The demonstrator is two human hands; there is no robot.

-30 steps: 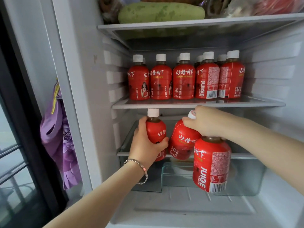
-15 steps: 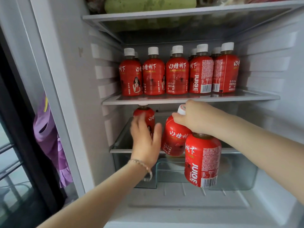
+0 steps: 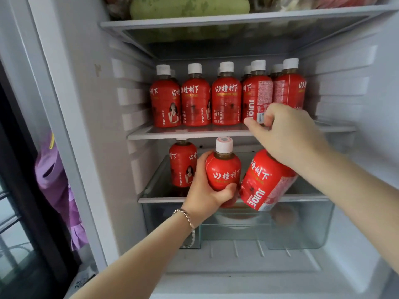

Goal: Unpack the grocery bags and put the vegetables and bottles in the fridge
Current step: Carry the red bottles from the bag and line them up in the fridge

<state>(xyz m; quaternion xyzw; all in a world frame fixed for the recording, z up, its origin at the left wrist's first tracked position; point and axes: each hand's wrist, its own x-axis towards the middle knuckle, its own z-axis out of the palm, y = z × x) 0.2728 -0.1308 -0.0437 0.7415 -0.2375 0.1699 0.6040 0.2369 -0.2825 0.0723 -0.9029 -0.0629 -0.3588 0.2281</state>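
Inside the open fridge, my left hand (image 3: 205,195) is shut around the body of an upright red juice bottle (image 3: 223,172) with a white cap, in front of the lower glass shelf (image 3: 155,199). My right hand (image 3: 287,134) hangs a second red juice bottle (image 3: 266,182) by its hidden top, tilted to the right, with the thumb and first finger loose. A third red bottle (image 3: 183,162) stands at the left of the lower shelf. Several matching bottles (image 3: 225,98) fill the middle shelf (image 3: 185,134). A green squash (image 3: 190,6) lies on the top shelf.
A clear crisper drawer (image 3: 306,227) sits below the lower shelf, with round things dimly seen inside. A purple bag (image 3: 54,180) hangs outside the fridge's left wall. The lower shelf is bare to the right of the standing bottle.
My left hand let go of the bottle it stood at the shelf's left and took one of the two bottles from my right hand. My right hand has risen, its remaining bottle tilting.
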